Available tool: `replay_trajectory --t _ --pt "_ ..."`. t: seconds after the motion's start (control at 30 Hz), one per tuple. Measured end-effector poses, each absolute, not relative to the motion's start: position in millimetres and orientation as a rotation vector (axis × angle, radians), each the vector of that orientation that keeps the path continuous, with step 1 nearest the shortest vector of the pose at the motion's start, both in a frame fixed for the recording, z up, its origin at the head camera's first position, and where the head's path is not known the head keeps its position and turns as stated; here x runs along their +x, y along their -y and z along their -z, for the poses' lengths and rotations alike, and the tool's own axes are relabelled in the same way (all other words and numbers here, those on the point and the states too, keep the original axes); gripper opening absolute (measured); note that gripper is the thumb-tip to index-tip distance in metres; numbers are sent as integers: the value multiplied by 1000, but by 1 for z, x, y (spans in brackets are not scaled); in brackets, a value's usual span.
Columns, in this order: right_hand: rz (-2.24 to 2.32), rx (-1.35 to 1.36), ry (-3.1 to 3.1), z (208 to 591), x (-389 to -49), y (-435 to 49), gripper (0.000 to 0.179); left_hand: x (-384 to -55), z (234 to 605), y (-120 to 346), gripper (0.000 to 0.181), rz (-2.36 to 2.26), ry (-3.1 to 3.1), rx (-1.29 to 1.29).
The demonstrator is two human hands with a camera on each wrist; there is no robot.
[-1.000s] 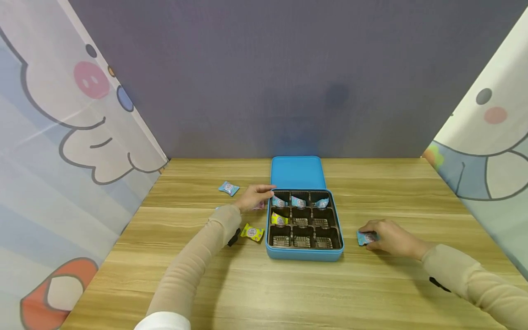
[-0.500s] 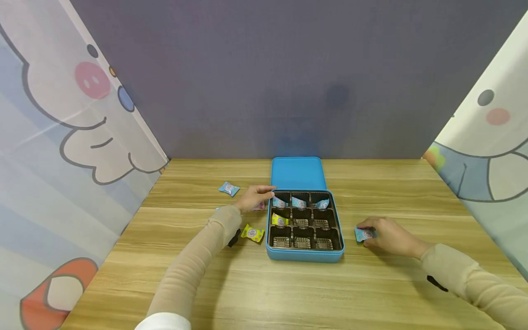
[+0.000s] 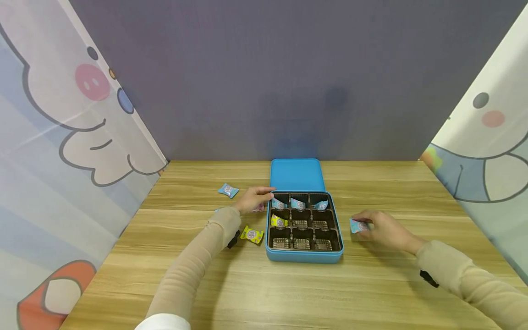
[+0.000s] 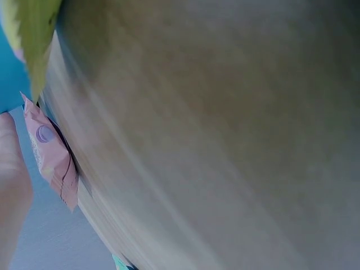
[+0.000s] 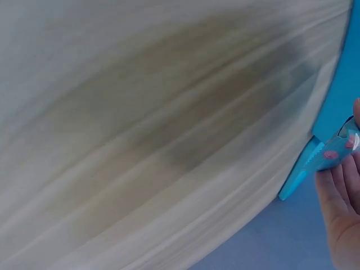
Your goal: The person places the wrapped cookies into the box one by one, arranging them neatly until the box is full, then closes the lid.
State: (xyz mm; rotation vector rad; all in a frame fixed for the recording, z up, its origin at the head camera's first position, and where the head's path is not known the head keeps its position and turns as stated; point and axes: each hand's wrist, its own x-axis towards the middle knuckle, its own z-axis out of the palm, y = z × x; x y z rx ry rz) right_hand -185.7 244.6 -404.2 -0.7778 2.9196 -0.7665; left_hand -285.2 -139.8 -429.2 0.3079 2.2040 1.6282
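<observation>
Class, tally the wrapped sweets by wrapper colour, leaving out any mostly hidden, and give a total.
Blue sweets: 5 (3 in the box, 1 in the right hand, 1 on the table)
Yellow sweets: 2 (1 in the box, 1 on the table)
Pink sweet: 1
Total: 8
Not counted: a pale-blue sliver beside the left sleeve.

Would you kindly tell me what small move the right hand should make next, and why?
I would probably move the right hand over the open blue box: it pinches a blue packet to the box's right, and five compartments, in the middle and front rows, look empty.
</observation>
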Motion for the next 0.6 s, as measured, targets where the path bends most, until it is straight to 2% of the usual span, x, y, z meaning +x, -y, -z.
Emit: replay_trajectory --t 0.6 --pt "931 -791 -2941 382 -197 -222 40 -283 429 139 38 -1638 -2222 282"
